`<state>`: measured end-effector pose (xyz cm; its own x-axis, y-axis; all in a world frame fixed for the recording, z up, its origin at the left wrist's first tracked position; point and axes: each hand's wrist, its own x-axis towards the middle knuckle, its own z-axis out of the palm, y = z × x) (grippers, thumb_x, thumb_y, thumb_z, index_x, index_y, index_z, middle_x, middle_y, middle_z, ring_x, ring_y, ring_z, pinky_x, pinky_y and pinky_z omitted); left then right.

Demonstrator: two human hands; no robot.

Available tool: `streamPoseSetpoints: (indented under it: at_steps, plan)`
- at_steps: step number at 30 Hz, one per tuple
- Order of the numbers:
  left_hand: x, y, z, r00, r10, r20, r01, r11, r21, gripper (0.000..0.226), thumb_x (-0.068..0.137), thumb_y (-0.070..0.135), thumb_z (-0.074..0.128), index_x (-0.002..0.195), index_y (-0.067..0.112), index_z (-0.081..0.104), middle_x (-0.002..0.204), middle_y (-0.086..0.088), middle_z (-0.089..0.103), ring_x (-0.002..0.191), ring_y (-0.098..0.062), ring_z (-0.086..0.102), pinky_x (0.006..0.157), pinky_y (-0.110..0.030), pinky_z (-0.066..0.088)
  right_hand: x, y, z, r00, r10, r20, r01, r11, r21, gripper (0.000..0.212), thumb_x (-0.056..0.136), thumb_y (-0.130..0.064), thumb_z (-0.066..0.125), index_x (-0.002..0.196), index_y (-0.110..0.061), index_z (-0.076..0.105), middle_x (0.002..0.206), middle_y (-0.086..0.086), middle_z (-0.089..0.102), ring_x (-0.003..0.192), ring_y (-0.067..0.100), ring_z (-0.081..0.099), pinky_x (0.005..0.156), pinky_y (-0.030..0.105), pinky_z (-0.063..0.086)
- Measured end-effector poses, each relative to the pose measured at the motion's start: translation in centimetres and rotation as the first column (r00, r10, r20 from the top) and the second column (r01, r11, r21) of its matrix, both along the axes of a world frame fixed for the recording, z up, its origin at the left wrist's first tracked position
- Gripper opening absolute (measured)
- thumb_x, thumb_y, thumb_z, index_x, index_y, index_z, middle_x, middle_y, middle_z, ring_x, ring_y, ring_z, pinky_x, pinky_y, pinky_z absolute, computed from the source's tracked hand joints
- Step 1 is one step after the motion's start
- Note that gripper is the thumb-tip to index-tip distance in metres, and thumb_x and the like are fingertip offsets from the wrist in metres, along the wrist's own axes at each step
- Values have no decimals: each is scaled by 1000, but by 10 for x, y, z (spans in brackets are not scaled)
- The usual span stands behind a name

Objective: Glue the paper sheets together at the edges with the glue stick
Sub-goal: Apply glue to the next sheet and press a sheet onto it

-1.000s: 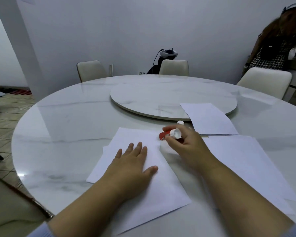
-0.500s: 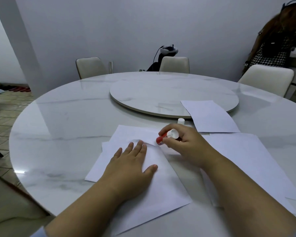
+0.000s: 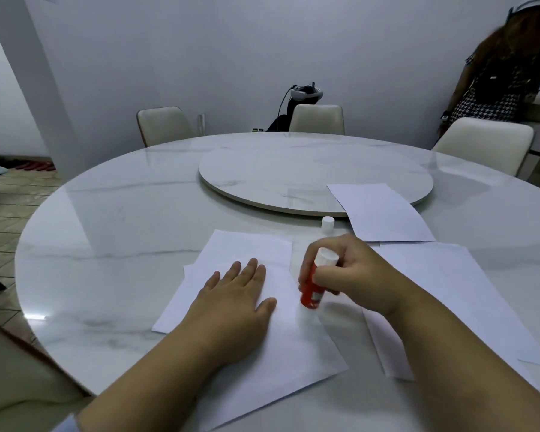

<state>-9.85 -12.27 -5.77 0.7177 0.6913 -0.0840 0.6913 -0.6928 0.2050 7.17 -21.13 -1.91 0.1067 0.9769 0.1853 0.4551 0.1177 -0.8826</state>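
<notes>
My left hand (image 3: 234, 302) lies flat, fingers spread, on a white paper sheet (image 3: 293, 353) that overlaps another sheet (image 3: 175, 307) under it. My right hand (image 3: 353, 275) grips a red glue stick (image 3: 313, 286) with a white end, tilted with its lower end down on the right edge of the top sheet. The stick's white cap (image 3: 327, 222) stands on the table beyond my right hand. More white sheets (image 3: 468, 294) lie under my right forearm, and one sheet (image 3: 381, 213) rests partly on the turntable.
The round white marble table (image 3: 122, 219) carries a raised turntable (image 3: 293, 173) at its centre. Cream chairs (image 3: 164, 124) stand around the far side. A person (image 3: 508, 73) stands at the far right by the wall. A headset (image 3: 306, 93) sits behind the middle chair.
My right hand drew the glue stick toward me along the top sheet's right edge, tipping it from lying sideways to nearly upright. My left hand stayed flat on the paper.
</notes>
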Motion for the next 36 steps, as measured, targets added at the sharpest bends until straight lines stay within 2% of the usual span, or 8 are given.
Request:
streamPoseSetpoints:
  at_steps: [5,7,10,14,18,24,28,36]
  plan:
    - [1,0,2,999,22,-34,-22,1000,-4,63,97,49,21,151,27,-2,160,10,-8,147,-9,-7,120,-33,-1,1,-9,6,947,308,-87,-320,901,-294,22,60,-3,46,63,-6,68,62,10,69,55,23,61,43,19,36]
    - [0,-2,6,987,120,-103,-113,991,66,67,95,54,21,151,23,5,161,4,3,147,-16,6,117,-37,12,9,-9,6,930,294,-221,-334,927,-173,21,60,-1,50,65,-4,70,65,16,70,50,22,60,42,19,39]
    - [-2,-9,22,927,295,-232,-233,937,261,69,90,64,21,136,17,39,138,-3,45,127,-22,39,96,-36,32,24,-7,10,716,175,-676,-29,975,221,17,57,-3,67,73,-4,72,76,18,72,59,22,67,51,23,53]
    - [-6,-19,28,976,150,-155,-116,971,211,72,82,74,26,136,27,40,146,-1,39,135,-23,30,106,-40,25,36,1,6,358,-7,-934,489,853,181,19,81,8,56,82,-11,59,80,9,71,76,23,72,75,26,59]
    - [-4,-33,12,995,31,-95,-32,999,-11,86,83,72,30,150,30,-3,160,8,-13,147,-14,-13,119,-46,-5,35,12,-4,479,-258,-839,560,826,65,30,89,-2,59,114,-18,55,96,2,68,83,11,66,82,28,49]
    - [13,-40,4,983,169,-78,-169,986,1,89,80,76,22,150,27,-5,160,3,-12,147,-23,-14,118,-52,-2,45,46,-2,719,-661,-214,687,723,77,45,73,-6,76,115,-12,59,103,2,66,97,22,65,81,28,50]
    - [23,-45,2,969,238,-63,-238,971,8,92,79,77,22,150,25,-4,161,0,-10,147,-26,-13,117,-53,-3,44,75,-7,754,-648,105,645,761,68,38,72,-9,77,107,-12,61,96,1,64,88,19,59,66,19,45]
    - [24,-41,5,966,238,-105,-243,969,-38,94,79,78,23,150,25,-9,160,0,-15,146,-29,-16,117,-54,-5,49,90,-14,742,-658,131,651,753,96,65,66,-20,85,123,-13,55,104,1,55,97,22,57,78,29,43]
